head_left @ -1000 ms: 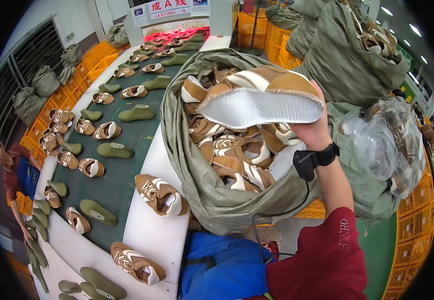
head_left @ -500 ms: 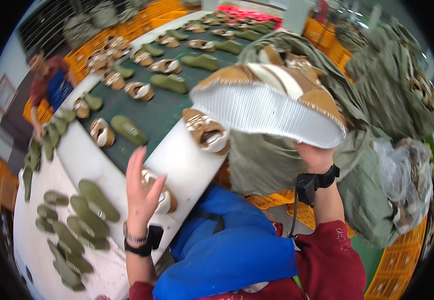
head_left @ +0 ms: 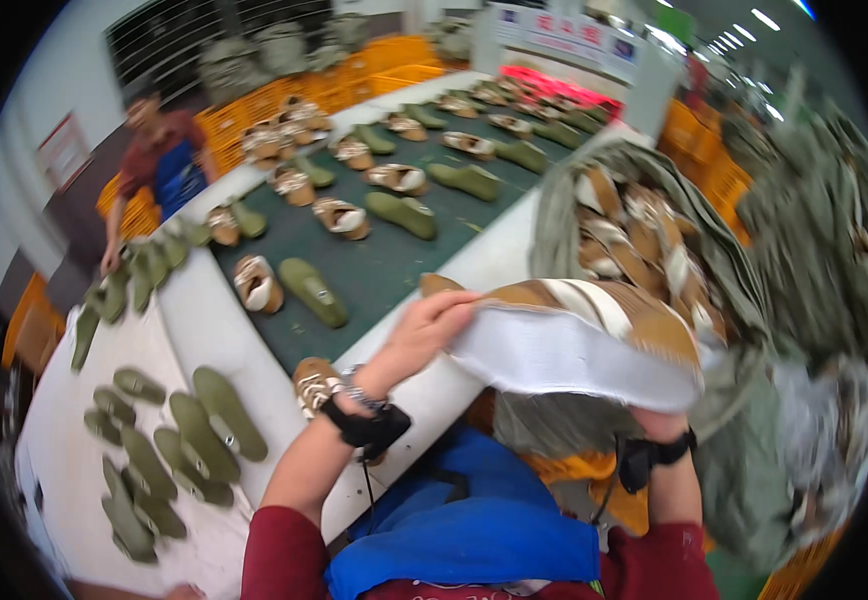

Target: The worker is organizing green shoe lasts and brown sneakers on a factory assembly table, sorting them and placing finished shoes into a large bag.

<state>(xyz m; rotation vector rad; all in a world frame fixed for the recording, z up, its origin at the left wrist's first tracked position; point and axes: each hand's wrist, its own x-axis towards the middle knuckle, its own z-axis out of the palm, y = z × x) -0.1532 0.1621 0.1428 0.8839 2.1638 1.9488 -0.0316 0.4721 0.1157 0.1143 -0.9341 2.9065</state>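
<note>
A large brown-and-white shoe upper (head_left: 594,340), its pale flat underside turned toward me, is held up in front of me between both hands. At its left end, my left hand (head_left: 426,335) closes its fingers on the edge. My right hand (head_left: 662,424) grips the right end from below, its fingers mostly hidden behind the shoe upper. Under my left wrist, another brown-and-white shoe upper (head_left: 316,386) rests on the white table edge, partly covered by my forearm.
Olive foot-shaped pieces (head_left: 402,214) and more uppers lie in rows on a green conveyor belt (head_left: 299,240). Several olive pieces (head_left: 204,436) sit on the white table at left. A grey-green sack (head_left: 559,215) of uppers stands at right. Across the table a person (head_left: 164,160) reaches toward olive pieces.
My left hand was open and apart from the shoe upper; it has moved right and taken hold of its left end. The shoe upper has come lower. My view has shifted.
</note>
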